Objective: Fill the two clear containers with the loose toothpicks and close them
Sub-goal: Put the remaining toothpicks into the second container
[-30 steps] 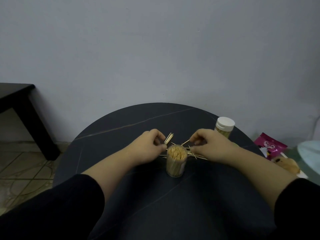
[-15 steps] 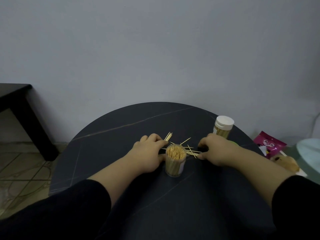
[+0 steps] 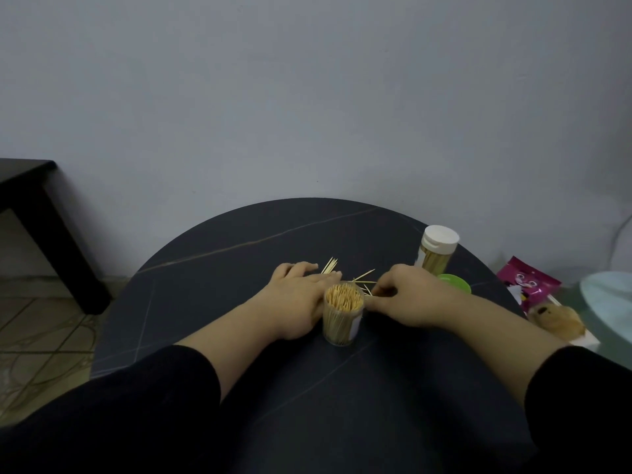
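An open clear container [image 3: 343, 318], packed with upright toothpicks, stands mid-table on the dark round table [image 3: 219, 254]. A second clear container [image 3: 437, 249] with a white lid on stands at the back right. Loose toothpicks [image 3: 365, 276] lie scattered just behind the open container, and a small fan of them [image 3: 329, 265] lies further left. My left hand [image 3: 301, 295] lies flat on the table, its fingers straight and reaching toward the loose toothpicks. To the right of the open container, my right hand [image 3: 407, 295] has curled fingers pinching at toothpicks on the table.
A green lid [image 3: 455, 282] lies behind my right wrist. Off the table's right edge are a pink packet [image 3: 528, 282], a brown plush toy [image 3: 557, 319] and a pale blue object [image 3: 608, 299]. A black side table [image 3: 30, 200] stands at the left.
My left hand has flattened and slid down onto the table beside the open container. My right hand has moved in closer to the container, over the loose toothpicks.
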